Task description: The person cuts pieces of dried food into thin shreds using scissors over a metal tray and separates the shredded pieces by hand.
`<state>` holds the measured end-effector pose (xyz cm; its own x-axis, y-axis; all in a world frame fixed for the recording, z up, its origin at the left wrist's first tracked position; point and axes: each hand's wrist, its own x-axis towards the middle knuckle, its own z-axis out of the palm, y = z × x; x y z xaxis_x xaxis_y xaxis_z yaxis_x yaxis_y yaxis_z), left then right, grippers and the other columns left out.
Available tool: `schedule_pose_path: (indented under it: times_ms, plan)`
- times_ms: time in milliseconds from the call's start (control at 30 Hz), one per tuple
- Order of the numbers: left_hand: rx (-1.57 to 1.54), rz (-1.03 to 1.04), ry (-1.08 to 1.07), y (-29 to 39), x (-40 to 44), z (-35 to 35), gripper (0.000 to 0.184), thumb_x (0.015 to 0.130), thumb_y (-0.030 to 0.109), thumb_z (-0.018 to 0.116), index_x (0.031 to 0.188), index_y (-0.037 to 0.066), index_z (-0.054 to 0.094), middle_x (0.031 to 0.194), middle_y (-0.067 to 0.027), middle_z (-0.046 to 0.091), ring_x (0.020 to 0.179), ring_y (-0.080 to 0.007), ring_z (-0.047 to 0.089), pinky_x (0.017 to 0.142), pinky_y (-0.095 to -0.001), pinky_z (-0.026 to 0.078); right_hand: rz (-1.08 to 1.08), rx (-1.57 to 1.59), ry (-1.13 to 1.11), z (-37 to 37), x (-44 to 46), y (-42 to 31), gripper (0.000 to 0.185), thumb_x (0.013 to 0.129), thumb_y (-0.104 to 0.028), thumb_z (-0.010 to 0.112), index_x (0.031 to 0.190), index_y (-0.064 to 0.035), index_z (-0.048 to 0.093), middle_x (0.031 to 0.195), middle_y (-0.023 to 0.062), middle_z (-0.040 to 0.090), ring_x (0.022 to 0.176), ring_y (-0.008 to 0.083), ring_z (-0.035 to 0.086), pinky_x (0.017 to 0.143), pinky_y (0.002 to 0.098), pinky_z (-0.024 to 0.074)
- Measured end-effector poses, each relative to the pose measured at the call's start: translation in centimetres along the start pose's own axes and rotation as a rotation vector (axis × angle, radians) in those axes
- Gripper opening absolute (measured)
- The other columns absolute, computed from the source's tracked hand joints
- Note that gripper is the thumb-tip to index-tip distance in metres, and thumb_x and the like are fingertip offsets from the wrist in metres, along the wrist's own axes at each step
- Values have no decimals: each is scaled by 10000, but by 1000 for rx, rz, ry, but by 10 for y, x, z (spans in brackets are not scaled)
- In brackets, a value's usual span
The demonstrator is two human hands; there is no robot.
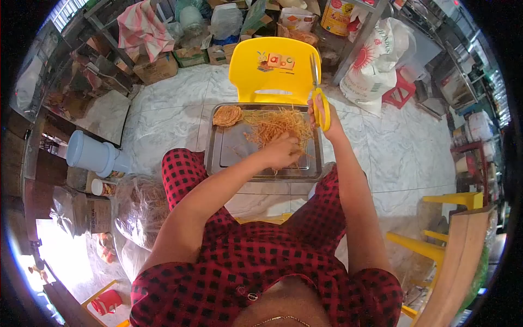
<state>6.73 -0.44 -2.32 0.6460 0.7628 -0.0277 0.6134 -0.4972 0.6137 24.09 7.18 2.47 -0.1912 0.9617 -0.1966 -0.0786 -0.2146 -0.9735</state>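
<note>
My right hand (327, 121) is raised at the tray's right side, its fingers in the handles of yellow-handled scissors (318, 94). The blades point up and away, over the yellow chair's edge. My left hand (281, 151) is curled into a heap of dry, straw-like brown strands (278, 124), gripping some near the front of the heap. Its fingertips are partly hidden among the strands. Under the heap lies a grey metal tray (218, 158). A round, flat coil of similar brown strands (227, 115) sits in the tray's far left corner.
A small yellow chair (272, 71) stands just beyond the tray. To the left are a pale blue bucket (84, 150) and a clear plastic bag of brown strands (141, 204). A white sack (373, 68) and a red stool (400, 90) stand at back right.
</note>
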Motion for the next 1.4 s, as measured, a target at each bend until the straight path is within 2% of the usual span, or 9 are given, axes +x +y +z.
schedule_pose_path:
  times_ms: [167,267,600,700,800,900,967,1067,1400]
  plan:
    - [331,-141,-191,-2,31,6,396,791,345,518,1076,86,613,1093,-131,566,1113,-343,435,959,-529,279,8,99,26,-4,1,-3,522,827,-529,555,954,-24,520,656,30,515,467,111,481,426,248,378]
    - [110,-242,-209,-11,25,3,384,798,352,507,1058,97,627,1124,-119,560,1124,-336,434,955,-537,288,32,40,0,-9,-4,-4,525,823,-532,560,939,-20,528,654,31,517,474,106,487,432,246,389]
    - [93,-202,-9,-66,-45,-4,377,842,328,516,1107,77,613,1207,-129,522,1114,-312,479,936,-379,384,40,-86,-100,0,-8,7,556,819,-567,536,911,-19,525,671,49,528,508,124,518,466,252,429]
    - [-81,-116,-20,-77,-51,-9,366,859,271,521,1144,49,581,1188,-140,537,1088,-303,505,936,-389,386,67,-79,-110,0,-10,8,597,805,-592,535,912,-5,523,679,67,529,512,136,540,465,256,435]
    - [-480,-268,247,-70,-52,-25,318,870,236,530,1108,32,583,1136,-130,570,1070,-241,528,940,-343,392,74,-47,-135,-1,-15,11,618,814,-602,512,959,-1,515,701,71,535,519,143,548,487,262,445]
    - [-686,-476,298,-55,-55,-55,277,890,237,511,1086,48,560,1025,-113,608,959,-200,590,834,-332,476,38,-8,-166,-2,-20,14,628,821,-607,492,995,-3,506,717,71,539,516,144,545,502,266,450]
    - [-1280,-549,518,-57,-55,-57,220,898,242,500,1048,84,528,912,-82,621,806,-192,631,645,-320,531,22,10,-183,-2,-23,14,630,825,-609,483,1008,-6,503,723,71,541,514,144,541,507,268,453]
    - [-1401,-625,573,-65,-55,-54,223,902,246,495,1067,96,491,868,-72,616,724,-212,633,514,-339,526,-18,-12,-161,-2,-28,11,622,828,-599,489,1020,-8,501,724,73,542,512,143,537,507,268,457]
    - [-1428,-623,543,-72,-44,-39,201,906,186,464,1064,62,464,883,-107,607,729,-226,629,528,-341,533,-19,-33,9,-15,-32,18,657,855,-618,408,1048,2,507,732,50,544,567,135,550,546,263,457]
